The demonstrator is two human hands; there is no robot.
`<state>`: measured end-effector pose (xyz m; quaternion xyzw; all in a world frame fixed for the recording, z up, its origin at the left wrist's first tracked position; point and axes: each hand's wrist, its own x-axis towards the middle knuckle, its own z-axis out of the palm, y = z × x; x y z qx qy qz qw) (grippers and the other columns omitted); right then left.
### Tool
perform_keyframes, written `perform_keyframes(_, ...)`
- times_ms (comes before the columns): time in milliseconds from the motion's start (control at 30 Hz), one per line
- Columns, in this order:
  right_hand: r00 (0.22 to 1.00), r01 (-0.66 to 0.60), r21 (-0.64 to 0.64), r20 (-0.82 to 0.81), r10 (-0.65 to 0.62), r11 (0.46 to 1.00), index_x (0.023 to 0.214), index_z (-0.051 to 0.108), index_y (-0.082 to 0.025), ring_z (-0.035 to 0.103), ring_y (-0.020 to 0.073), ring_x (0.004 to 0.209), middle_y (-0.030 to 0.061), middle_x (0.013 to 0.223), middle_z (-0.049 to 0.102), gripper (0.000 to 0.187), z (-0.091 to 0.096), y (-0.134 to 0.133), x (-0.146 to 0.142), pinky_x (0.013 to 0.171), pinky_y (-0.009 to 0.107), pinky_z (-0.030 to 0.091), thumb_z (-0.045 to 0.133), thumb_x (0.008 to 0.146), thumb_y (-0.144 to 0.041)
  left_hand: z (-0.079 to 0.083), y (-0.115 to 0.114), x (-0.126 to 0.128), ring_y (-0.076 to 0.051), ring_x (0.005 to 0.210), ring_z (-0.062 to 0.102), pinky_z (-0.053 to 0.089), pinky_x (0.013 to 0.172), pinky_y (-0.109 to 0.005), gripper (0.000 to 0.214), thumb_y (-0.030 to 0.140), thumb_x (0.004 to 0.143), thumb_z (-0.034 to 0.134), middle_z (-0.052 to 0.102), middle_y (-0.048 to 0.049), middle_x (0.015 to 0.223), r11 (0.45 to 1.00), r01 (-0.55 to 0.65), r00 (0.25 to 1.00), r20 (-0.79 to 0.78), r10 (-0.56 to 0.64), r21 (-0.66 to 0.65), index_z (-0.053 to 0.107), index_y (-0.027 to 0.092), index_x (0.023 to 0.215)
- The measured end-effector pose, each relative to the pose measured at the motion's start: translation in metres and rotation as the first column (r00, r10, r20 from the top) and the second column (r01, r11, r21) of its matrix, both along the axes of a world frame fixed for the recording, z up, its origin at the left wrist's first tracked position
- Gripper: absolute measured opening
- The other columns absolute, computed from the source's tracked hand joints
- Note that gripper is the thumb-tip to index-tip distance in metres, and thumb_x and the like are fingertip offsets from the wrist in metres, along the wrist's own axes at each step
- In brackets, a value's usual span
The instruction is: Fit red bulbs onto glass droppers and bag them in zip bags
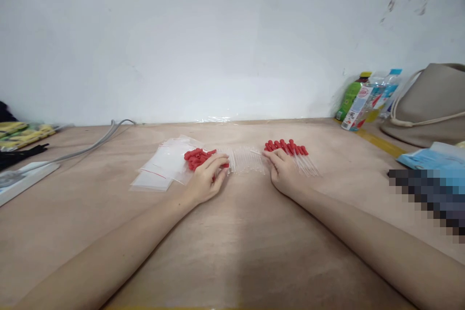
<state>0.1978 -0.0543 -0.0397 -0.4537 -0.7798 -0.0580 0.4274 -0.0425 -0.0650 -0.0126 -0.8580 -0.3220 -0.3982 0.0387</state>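
Note:
Two heaps of clear droppers with red rubber bulbs lie on the wooden table point(232, 252). My left hand point(206, 178) rests on the left heap point(198, 156), fingers curled over the droppers' clear stems point(247, 160). Over by the right heap point(286, 147), my right hand point(284, 170) has its fingertips pinched on the stem of one dropper at the heap's left edge. A stack of small clear zip bags point(163, 164) lies just left of my left hand.
A grey cable point(90, 147) runs along the table's back left, beside a white strip point(25, 179). At the back right stand several drink bottles point(366, 99), a beige bag point(432, 104) and blue packaging point(428, 160). A white wall closes the table's far edge.

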Motion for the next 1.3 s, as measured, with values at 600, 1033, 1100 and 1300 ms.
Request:
perform_keyframes(600, 0.996, -0.054, -0.051, 0.066, 0.058, 0.997, 0.084, 0.054, -0.018, 0.054, 0.0143, 0.065, 0.0023, 0.073, 0.063, 0.022, 0.007, -0.020, -0.016, 0.071, 0.030, 0.028, 0.037, 0.089, -0.030, -0.014, 0.001, 0.016, -0.020, 0.108, 0.054, 0.050, 0.087, -0.031, 0.023, 0.024, 0.084, 0.050, 0.048, -0.0111, 0.125, 0.989, 0.042, 0.993, 0.119, -0.025, -0.144, 0.056, 0.016, 0.105)
perform_keyframes(1033, 0.959, -0.264, -0.125, 0.073, 0.274, 0.956, 0.083, 0.057, -0.018, 0.052, 0.0100, 0.060, -0.0010, 0.073, 0.064, 0.018, 0.007, -0.020, -0.012, 0.070, 0.029, 0.026, 0.041, 0.089, -0.025, -0.011, 0.004, 0.015, -0.013, 0.076, 0.060, 0.048, 0.069, -0.025, 0.012, 0.022, 0.084, 0.051, 0.065, -0.0023, 0.082, 0.975, 0.083, 0.989, 0.139, -0.054, -0.206, 0.060, 0.018, 0.090)
perform_keyframes(1100, 0.950, -0.291, -0.131, 0.075, 0.302, 0.948, 0.084, 0.058, -0.019, 0.053, 0.0104, 0.063, -0.0008, 0.075, 0.065, 0.018, 0.008, -0.018, -0.009, 0.070, 0.028, 0.026, 0.042, 0.088, -0.025, -0.010, 0.003, 0.014, -0.013, 0.074, 0.060, 0.047, 0.067, -0.024, 0.011, 0.022, 0.084, 0.051, 0.065, -0.0021, 0.082, 0.968, 0.119, 0.988, 0.127, -0.093, -0.219, 0.061, 0.017, 0.088)
perform_keyframes(1300, 0.941, -0.243, -0.073, 0.225, 0.254, 0.967, 0.086, 0.062, -0.020, 0.053, 0.0120, 0.066, 0.0012, 0.076, 0.066, 0.021, 0.009, -0.017, -0.004, 0.069, 0.029, 0.024, 0.042, 0.088, -0.026, -0.006, -0.004, 0.016, -0.012, 0.072, 0.060, 0.047, 0.065, -0.021, 0.013, 0.019, 0.085, 0.049, 0.066, -0.0031, 0.078, 0.958, 0.193, 0.981, 0.034, -0.190, -0.213, 0.062, 0.015, 0.088)
